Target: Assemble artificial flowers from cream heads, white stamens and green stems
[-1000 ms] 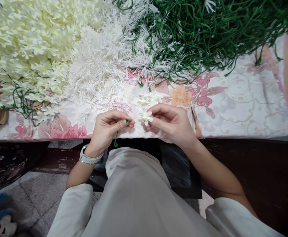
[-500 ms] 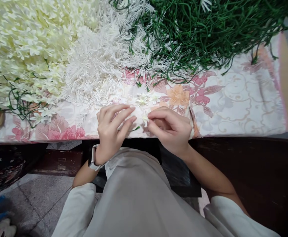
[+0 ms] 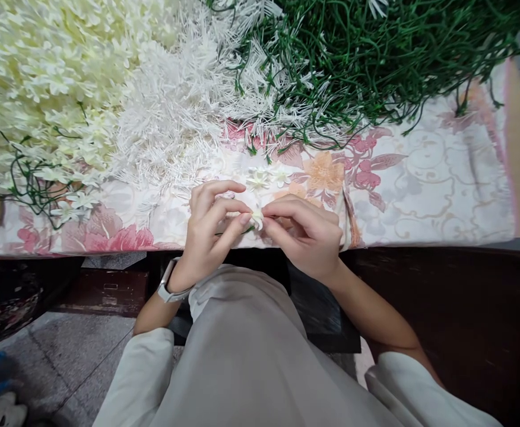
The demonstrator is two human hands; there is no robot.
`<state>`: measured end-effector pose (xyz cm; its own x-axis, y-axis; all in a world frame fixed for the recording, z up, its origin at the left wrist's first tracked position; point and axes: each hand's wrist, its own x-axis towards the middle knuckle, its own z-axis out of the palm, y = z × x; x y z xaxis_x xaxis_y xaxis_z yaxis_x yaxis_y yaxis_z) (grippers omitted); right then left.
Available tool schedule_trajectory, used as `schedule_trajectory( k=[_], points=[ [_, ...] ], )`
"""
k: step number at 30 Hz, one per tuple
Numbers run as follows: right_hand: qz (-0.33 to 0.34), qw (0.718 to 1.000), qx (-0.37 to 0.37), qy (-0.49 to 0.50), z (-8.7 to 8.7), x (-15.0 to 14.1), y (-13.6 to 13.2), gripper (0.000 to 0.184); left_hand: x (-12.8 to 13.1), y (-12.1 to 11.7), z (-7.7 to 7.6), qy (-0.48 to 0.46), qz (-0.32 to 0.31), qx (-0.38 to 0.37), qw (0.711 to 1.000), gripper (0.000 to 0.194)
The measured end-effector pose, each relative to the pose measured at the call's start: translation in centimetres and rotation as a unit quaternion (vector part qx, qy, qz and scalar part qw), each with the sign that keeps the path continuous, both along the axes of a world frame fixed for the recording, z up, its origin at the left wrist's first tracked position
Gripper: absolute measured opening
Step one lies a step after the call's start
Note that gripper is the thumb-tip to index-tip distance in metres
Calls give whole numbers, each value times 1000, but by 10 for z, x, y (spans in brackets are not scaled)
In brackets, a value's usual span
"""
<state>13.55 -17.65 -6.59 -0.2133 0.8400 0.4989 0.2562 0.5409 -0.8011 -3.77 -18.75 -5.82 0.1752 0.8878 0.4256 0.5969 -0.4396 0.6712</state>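
Note:
My left hand (image 3: 209,228) and my right hand (image 3: 307,231) meet at the near edge of a flowered tablecloth (image 3: 420,184). Both pinch a small cream artificial flower (image 3: 257,218) between their fingertips. A bit of green stem (image 3: 247,230) shows just under the left fingertips. My left wrist wears a pale watch (image 3: 167,284). Two loose cream flowers (image 3: 264,178) lie on the cloth just beyond my fingers.
A heap of cream flowers (image 3: 41,77) fills the far left, a pile of white spiky plastic pieces (image 3: 184,101) the middle, and a tangle of green stems (image 3: 376,53) the far right. My lap in pale trousers (image 3: 251,356) is below the dark table edge.
My hands were apart, the left holding a green stem and the right the flower. They have come together, and both now pinch the flower with the stem at it.

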Motion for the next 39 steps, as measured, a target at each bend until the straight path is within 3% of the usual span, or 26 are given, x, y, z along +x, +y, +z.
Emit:
schedule_trajectory(
  k=[6,10,13,21,24,29,39],
  points=[
    [15,1000,0,18,-2,2,-1,19,-1,2,1,9,-95,6,995,55],
    [35,999,1,31,-3,3,0,20,0,2,-1,-40,-74,-1,996,34],
    [44,998,-1,36,-3,3,0,21,0,2,-3,-121,-70,-32,990,31],
    [75,996,-19,48,-1,7,3,20,-4,3,0,-317,-106,-165,928,24],
    [95,993,-46,59,0,8,3,20,-4,3,2,-302,-102,-197,927,22],
    [119,985,-92,86,0,9,3,20,-3,3,1,-276,-95,-185,938,25],
    [131,949,-244,153,8,10,4,8,-10,2,1,-327,-92,-228,912,17]
  ],
)
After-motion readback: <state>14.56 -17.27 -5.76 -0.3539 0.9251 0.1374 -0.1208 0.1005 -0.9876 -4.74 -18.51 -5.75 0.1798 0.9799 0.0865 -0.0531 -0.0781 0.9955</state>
